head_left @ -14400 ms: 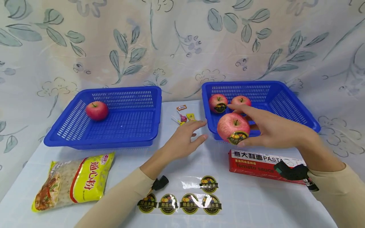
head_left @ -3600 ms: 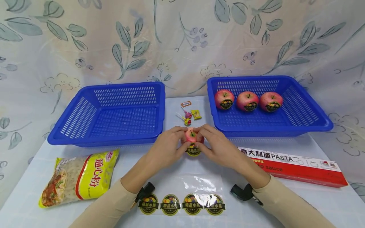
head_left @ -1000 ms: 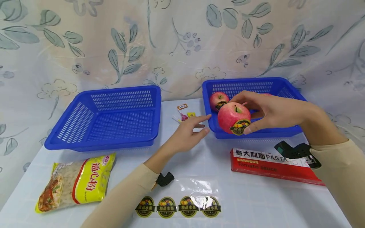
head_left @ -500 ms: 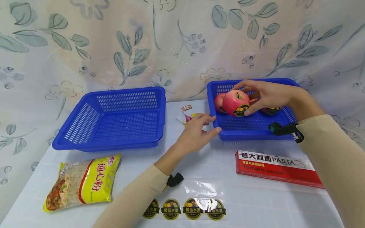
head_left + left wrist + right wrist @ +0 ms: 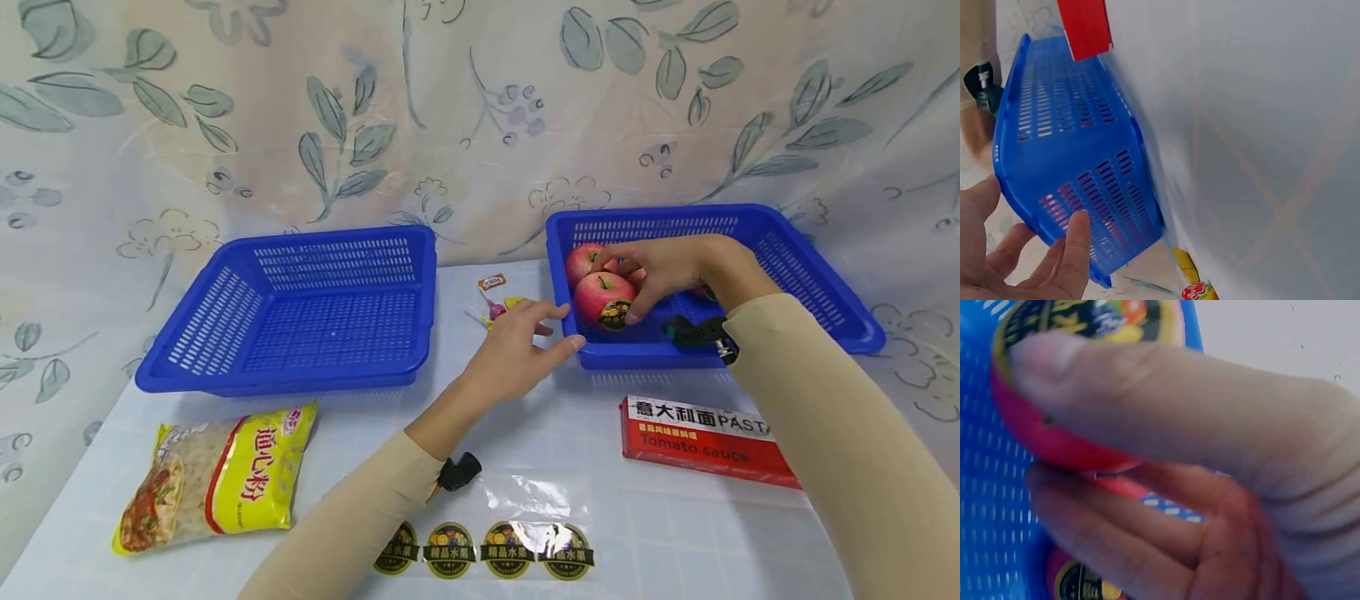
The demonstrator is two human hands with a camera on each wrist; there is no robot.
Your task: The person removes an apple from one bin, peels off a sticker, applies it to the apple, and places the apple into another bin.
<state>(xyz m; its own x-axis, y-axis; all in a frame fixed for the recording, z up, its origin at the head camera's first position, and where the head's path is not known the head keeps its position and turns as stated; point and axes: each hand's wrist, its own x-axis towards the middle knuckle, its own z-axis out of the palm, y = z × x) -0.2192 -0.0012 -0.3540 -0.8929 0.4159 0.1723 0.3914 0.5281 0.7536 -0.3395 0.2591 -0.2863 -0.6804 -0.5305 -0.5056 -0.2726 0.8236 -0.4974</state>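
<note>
In the head view, my right hand [image 5: 660, 267] grips a red apple [image 5: 598, 292] bearing a black-and-gold round sticker, low inside the right blue basket [image 5: 675, 358]. The right wrist view shows the thumb [image 5: 1147, 394] lying across that sticker. Behind the held apple sits another apple [image 5: 585, 258]; the others in this basket are mostly hidden by my hand and wrist. My left hand [image 5: 517, 350] is at the same basket's near left corner, thumb and fingers spread apart. In the left wrist view, its fingertips [image 5: 1079, 228] lie against or very near the basket's outside wall [image 5: 1066, 150].
A second blue basket [image 5: 330, 333] stands on the left. Between the baskets lie lollipops [image 5: 497, 310] and wrapped candies [image 5: 492, 282]. Nearer are a yellow pasta bag [image 5: 217, 475], a clear sheet of round stickers [image 5: 506, 550] and a red-and-white pasta box [image 5: 697, 442], partly behind my right arm.
Three stickered apples stood in the right basket while both hands held another between the baskets. Since then my right hand has carried that apple right and lowered it into the basket; my left moved to its corner.
</note>
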